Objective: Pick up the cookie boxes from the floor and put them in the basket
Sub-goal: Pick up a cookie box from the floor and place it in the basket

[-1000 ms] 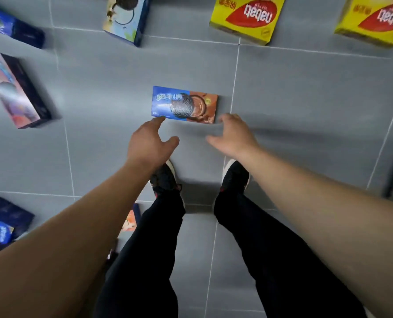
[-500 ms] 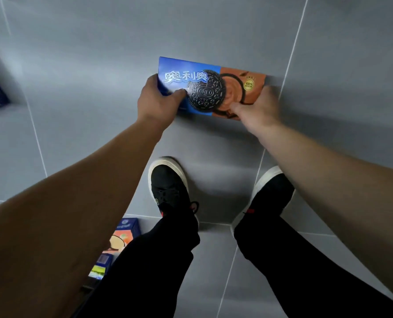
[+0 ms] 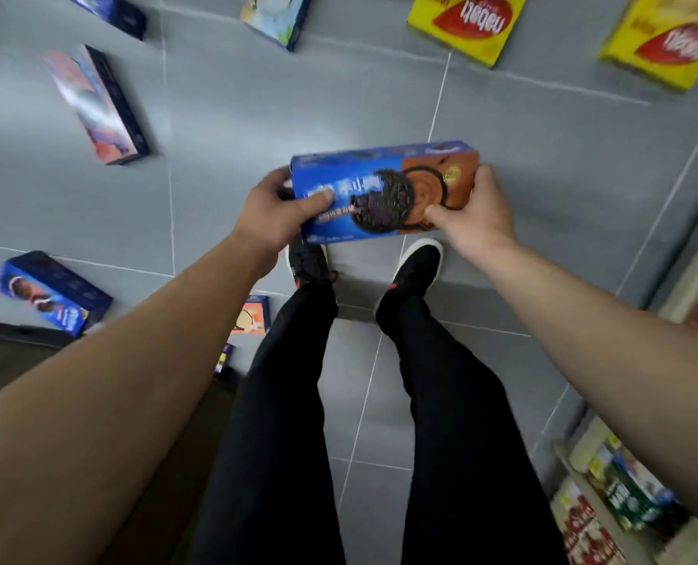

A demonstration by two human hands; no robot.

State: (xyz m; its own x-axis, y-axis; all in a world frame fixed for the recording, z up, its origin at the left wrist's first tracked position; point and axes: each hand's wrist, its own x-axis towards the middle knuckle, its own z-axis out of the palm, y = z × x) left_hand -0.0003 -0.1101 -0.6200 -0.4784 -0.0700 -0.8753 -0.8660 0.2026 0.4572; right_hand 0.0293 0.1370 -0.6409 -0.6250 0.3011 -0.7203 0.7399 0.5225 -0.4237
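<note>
You've got the blue-and-orange cardboard cookie box (image 3: 384, 189) up off the grey tiled floor (image 3: 278, 116).
Your left hand (image 3: 276, 210) grips its blue end, your right hand (image 3: 471, 216) pinches the orange end, right above your black shoes (image 3: 416, 267); more boxes lie scattered around.

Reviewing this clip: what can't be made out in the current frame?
- Basket: not in the head view.
- Orange box: partly hidden behind the left leg.
- Yellow boxes: cut off by the top edge.
- Print on the held blue-and-orange box: motion-blurred, partly covered by left hand and right hand.
</note>
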